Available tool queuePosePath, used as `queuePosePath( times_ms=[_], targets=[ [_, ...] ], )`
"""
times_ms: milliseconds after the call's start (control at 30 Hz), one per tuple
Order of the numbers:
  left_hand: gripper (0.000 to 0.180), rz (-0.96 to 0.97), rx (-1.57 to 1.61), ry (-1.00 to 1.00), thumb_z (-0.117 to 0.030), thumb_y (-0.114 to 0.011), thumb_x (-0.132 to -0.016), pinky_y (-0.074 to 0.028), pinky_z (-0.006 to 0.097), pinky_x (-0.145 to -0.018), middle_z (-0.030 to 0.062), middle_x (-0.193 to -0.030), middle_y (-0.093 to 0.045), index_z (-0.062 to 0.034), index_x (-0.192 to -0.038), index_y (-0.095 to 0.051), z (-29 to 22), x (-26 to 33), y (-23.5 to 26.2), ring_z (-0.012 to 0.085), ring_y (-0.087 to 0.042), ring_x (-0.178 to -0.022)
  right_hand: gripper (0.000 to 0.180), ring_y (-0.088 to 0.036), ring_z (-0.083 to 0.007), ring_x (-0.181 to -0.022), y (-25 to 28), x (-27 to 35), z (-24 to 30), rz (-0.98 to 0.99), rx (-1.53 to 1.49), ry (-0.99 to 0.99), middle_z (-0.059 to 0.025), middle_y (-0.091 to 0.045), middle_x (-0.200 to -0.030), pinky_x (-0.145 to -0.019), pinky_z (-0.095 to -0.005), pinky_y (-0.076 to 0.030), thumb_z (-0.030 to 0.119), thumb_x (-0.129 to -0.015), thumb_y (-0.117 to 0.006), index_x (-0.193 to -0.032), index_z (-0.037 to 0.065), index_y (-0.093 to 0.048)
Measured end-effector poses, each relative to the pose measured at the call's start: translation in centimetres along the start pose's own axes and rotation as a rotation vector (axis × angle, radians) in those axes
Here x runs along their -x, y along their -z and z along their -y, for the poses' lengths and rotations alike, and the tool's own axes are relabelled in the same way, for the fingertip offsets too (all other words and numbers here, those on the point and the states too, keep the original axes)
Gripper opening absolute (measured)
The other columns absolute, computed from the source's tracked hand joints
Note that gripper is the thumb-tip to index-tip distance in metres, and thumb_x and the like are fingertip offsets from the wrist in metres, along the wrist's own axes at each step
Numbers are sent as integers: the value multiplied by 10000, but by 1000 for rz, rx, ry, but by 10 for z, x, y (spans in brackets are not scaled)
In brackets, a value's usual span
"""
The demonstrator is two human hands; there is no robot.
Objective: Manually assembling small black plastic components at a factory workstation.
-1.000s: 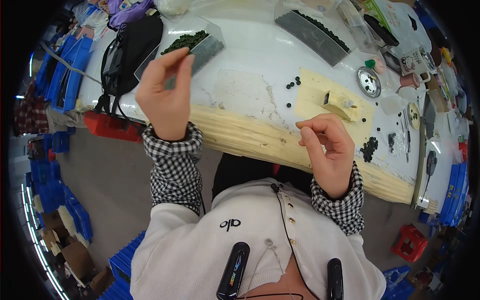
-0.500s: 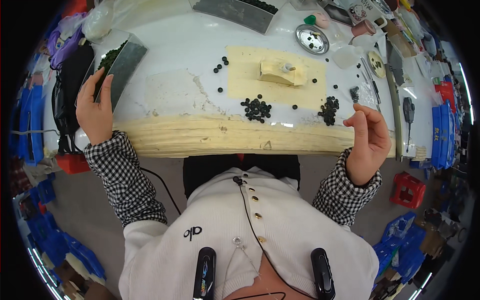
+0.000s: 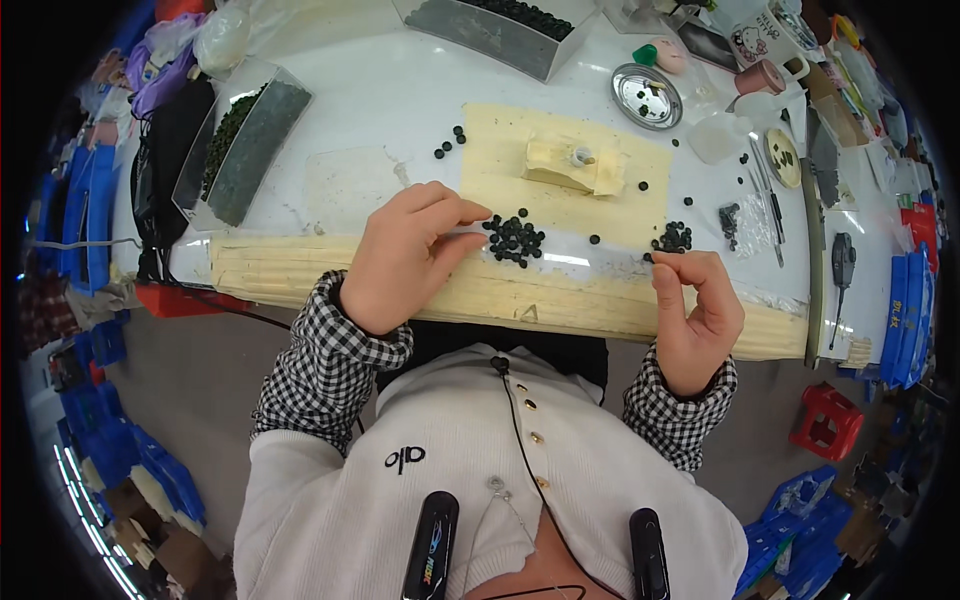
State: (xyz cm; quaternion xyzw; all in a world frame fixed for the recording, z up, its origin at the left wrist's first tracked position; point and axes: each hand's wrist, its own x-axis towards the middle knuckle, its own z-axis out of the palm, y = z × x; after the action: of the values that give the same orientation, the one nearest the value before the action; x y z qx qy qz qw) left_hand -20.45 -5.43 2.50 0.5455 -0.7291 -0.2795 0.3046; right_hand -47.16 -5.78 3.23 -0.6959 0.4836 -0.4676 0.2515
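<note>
My left hand point(image 3: 405, 255) reaches to the left edge of a pile of small round black beads point(image 3: 515, 240). Its thumb and index finger are apart, and I see nothing between them. Just below a second, smaller pile of black beads point(image 3: 676, 236), my right hand point(image 3: 697, 312) has its thumb and index tip drawn close together. A single black bead point(image 3: 648, 257) shows right beside that fingertip; whether the fingers pinch anything is too small to tell. Behind the piles, a block wrapped in cream paper point(image 3: 572, 163) with a small pale peg on top rests on a yellow sheet point(image 3: 490, 130).
Clear bins of dark pieces stand at the left point(image 3: 245, 150) and far middle point(image 3: 490, 35). Far right are a round metal dish point(image 3: 646, 97), a mug point(image 3: 765, 42) and a small plate point(image 3: 782, 158). Thin tools point(image 3: 772, 205) lie at right. A wooden edge point(image 3: 450, 290) fronts the table.
My left hand has come from the left bin over to the larger bead pile. My right hand has shifted left, close under the smaller pile. The view has shifted slightly.
</note>
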Motion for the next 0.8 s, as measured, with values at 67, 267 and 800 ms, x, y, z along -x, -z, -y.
queuePosePath(
  times_ms=[67, 267, 800],
  targets=[
    [158, -24, -42, 3, 42, -657, -771, -499, 230, -605, 85, -836, -585, 25, -927, -641, 2, -3, -3, 149, -587, -700, 84, -537, -160, -642, 1, -3, -4, -13, 28, 17, -84, -584, -722, -619, -254, -430, -50, -757, -665, -835, -35, -640],
    [110, -27, -40, -3, 36, -669, -766, -496, 230, -587, 71, -824, -580, 20, -870, -637, 3, -8, -10, 133, -572, -683, 110, -549, -192, -689, 19, -9, -12, -101, 170, 49, -91, -602, -745, -644, -275, -434, -54, -734, -683, -832, -22, -647],
    [74, -180, 101, 22, 19, -672, -780, -488, 222, -614, 90, -763, -649, 15, -846, -639, -11, -2, -10, 142, -627, -659, 163, -510, -233, -712, -27, -2, -10, 52, 343, 264, -50, -559, -720, -639, -331, -433, 17, -678, -717, -826, 45, -656]
  ],
)
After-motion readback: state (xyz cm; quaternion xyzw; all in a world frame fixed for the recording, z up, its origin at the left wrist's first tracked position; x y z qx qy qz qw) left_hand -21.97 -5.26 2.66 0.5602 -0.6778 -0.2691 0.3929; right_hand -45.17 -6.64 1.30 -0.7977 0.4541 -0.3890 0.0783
